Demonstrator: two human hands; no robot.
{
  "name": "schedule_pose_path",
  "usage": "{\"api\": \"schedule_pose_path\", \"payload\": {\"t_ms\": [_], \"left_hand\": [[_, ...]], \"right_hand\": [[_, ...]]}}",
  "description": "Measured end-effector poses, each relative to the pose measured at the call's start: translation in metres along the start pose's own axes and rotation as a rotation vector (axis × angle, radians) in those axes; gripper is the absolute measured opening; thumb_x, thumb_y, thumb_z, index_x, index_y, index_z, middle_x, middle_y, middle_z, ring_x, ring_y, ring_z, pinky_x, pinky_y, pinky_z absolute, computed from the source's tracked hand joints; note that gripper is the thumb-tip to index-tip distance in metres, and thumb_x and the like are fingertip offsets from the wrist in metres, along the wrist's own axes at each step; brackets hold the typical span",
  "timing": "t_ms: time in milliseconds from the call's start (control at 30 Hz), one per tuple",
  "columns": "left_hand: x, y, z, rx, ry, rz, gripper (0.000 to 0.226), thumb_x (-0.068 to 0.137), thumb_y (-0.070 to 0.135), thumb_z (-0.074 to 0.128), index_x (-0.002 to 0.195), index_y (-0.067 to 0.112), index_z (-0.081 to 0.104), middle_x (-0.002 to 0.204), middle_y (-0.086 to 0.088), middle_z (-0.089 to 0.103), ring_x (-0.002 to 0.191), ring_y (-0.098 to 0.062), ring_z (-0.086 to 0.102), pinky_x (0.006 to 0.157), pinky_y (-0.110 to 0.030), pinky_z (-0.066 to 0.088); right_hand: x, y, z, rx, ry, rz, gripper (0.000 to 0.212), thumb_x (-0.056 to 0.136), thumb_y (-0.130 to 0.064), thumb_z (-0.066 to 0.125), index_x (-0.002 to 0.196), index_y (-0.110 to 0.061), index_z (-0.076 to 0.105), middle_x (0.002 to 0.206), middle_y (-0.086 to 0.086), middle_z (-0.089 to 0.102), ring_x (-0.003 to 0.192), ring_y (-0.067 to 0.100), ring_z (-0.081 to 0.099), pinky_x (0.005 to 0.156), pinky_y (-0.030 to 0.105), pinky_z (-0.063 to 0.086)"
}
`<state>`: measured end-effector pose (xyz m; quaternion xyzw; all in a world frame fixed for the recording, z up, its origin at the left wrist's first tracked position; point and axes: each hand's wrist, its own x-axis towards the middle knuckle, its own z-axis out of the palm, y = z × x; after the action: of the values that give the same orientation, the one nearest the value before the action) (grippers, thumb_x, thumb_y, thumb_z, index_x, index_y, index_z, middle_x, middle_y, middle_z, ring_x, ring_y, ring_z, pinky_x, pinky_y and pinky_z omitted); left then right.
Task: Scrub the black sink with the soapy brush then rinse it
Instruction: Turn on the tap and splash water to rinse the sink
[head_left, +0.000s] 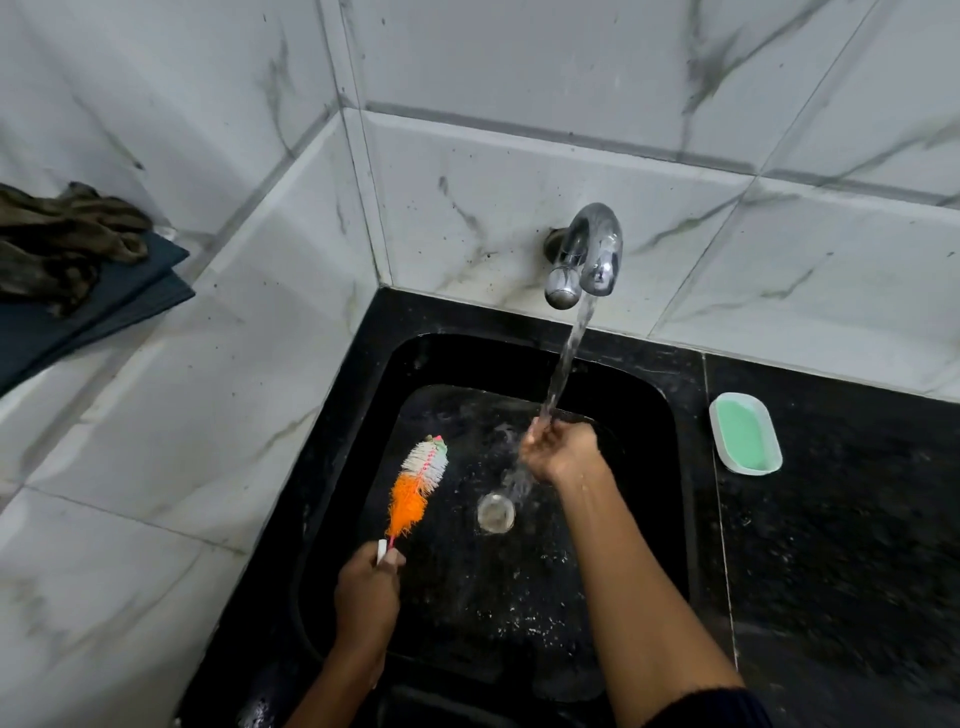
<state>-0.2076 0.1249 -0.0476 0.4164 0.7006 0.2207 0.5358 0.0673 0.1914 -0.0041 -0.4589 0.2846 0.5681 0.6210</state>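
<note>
The black sink (649, 405) is set in a black stone counter, wet, with white specks on its floor and a round metal drain (496, 513) in the middle. My left hand (366, 592) grips the handle of a bottle brush (415, 488) with orange and white bristles, which points up over the sink's left side. My right hand (558, 452) is cupped, fingers together, under the water stream (569, 353) that falls from the chrome tap (589, 257); water runs off it toward the drain.
A white soap dish with a green soap bar (745, 434) sits on the counter to the right of the sink. Marble-pattern tiled walls close in at the left and back. On a ledge at far left lie dark folded cloths (78, 291) under a brown rag.
</note>
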Motion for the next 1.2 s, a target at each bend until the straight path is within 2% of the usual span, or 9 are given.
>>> {"api": "schedule_pose_path", "payload": {"t_ms": [233, 300, 433, 600, 700, 833, 933, 1067, 1200], "left_hand": [[-0.012, -0.003, -0.006, 0.002, 0.044, 0.001, 0.019, 0.099, 0.011, 0.055, 0.083, 0.000, 0.058, 0.058, -0.003, 0.041, 0.055, -0.019, 0.037, 0.057, -0.037, 0.030], [-0.014, -0.008, -0.008, -0.008, 0.073, -0.021, 0.021, 0.099, 0.012, 0.055, 0.080, 0.006, 0.062, 0.055, -0.002, 0.042, 0.054, -0.021, 0.039, 0.057, -0.037, 0.031], [-0.016, -0.012, -0.015, -0.044, 0.085, -0.072, 0.026, 0.100, 0.012, 0.055, 0.076, 0.010, 0.064, 0.050, 0.000, 0.044, 0.052, -0.021, 0.039, 0.057, -0.037, 0.032], [-0.026, -0.005, -0.026, -0.065, 0.066, -0.055, 0.024, 0.101, 0.009, 0.053, 0.078, 0.004, 0.061, 0.048, 0.001, 0.040, 0.049, -0.018, 0.036, 0.053, -0.033, 0.028], [-0.031, -0.003, -0.033, -0.038, 0.056, -0.033, 0.022, 0.100, 0.008, 0.053, 0.082, -0.001, 0.059, 0.051, -0.001, 0.039, 0.049, -0.018, 0.036, 0.053, -0.033, 0.028], [-0.037, -0.001, -0.040, 0.023, 0.058, -0.004, 0.020, 0.098, 0.008, 0.055, 0.080, 0.001, 0.060, 0.049, 0.002, 0.040, 0.046, -0.015, 0.037, 0.052, -0.033, 0.029], [-0.041, 0.001, -0.043, 0.051, 0.069, 0.008, 0.022, 0.098, 0.007, 0.057, 0.077, 0.005, 0.062, 0.047, 0.004, 0.043, 0.044, -0.010, 0.038, 0.051, -0.029, 0.030], [-0.048, 0.003, -0.046, 0.083, 0.084, 0.033, 0.022, 0.097, 0.007, 0.059, 0.075, 0.006, 0.062, 0.051, 0.004, 0.045, 0.047, -0.010, 0.040, 0.051, -0.029, 0.031], [-0.053, 0.005, -0.051, 0.111, 0.098, 0.052, 0.021, 0.099, 0.010, 0.058, 0.080, 0.005, 0.064, 0.055, 0.001, 0.048, 0.049, -0.011, 0.042, 0.051, -0.029, 0.031]], "right_hand": [[0.009, 0.044, 0.024, -0.019, -0.005, 0.057, 0.049, 0.102, -0.031, 0.017, 0.064, -0.016, 0.044, 0.056, 0.003, 0.048, 0.048, 0.014, 0.043, 0.040, 0.021, 0.036], [0.008, 0.051, 0.045, -0.022, -0.081, 0.020, 0.045, 0.103, -0.021, 0.022, 0.083, -0.008, 0.060, 0.085, 0.014, 0.064, 0.078, 0.023, 0.064, 0.062, 0.025, 0.054], [-0.004, 0.055, 0.084, -0.067, -0.376, -0.002, 0.036, 0.104, -0.013, 0.032, 0.115, 0.009, 0.059, 0.121, 0.024, 0.061, 0.120, 0.032, 0.056, 0.101, 0.039, 0.046], [0.008, 0.046, 0.058, 0.092, -0.140, -0.050, 0.042, 0.104, -0.018, 0.026, 0.094, 0.003, 0.062, 0.093, 0.017, 0.065, 0.082, 0.025, 0.064, 0.073, 0.032, 0.053], [0.019, 0.037, 0.026, 0.294, -0.059, -0.032, 0.049, 0.102, -0.025, 0.019, 0.072, -0.011, 0.054, 0.062, 0.005, 0.053, 0.054, 0.015, 0.045, 0.054, 0.024, 0.036], [0.019, 0.033, 0.006, 0.220, -0.035, -0.033, 0.034, 0.099, -0.019, 0.016, 0.070, -0.020, 0.033, 0.058, -0.002, 0.029, 0.050, 0.011, 0.024, 0.051, 0.022, 0.019], [0.013, 0.044, 0.017, -0.043, -0.100, -0.055, 0.033, 0.100, -0.010, 0.022, 0.073, -0.019, 0.038, 0.052, -0.001, 0.046, 0.053, 0.013, 0.041, 0.048, 0.022, 0.035], [-0.006, 0.081, 0.056, -0.389, -0.348, 0.039, 0.036, 0.105, -0.010, 0.027, 0.112, 0.012, 0.055, 0.112, 0.028, 0.063, 0.110, 0.032, 0.060, 0.103, 0.038, 0.045], [-0.025, 0.101, 0.081, -0.471, -0.531, 0.131, 0.038, 0.103, -0.015, 0.035, 0.123, 0.011, 0.055, 0.123, 0.026, 0.062, 0.116, 0.033, 0.060, 0.100, 0.038, 0.048]]}}
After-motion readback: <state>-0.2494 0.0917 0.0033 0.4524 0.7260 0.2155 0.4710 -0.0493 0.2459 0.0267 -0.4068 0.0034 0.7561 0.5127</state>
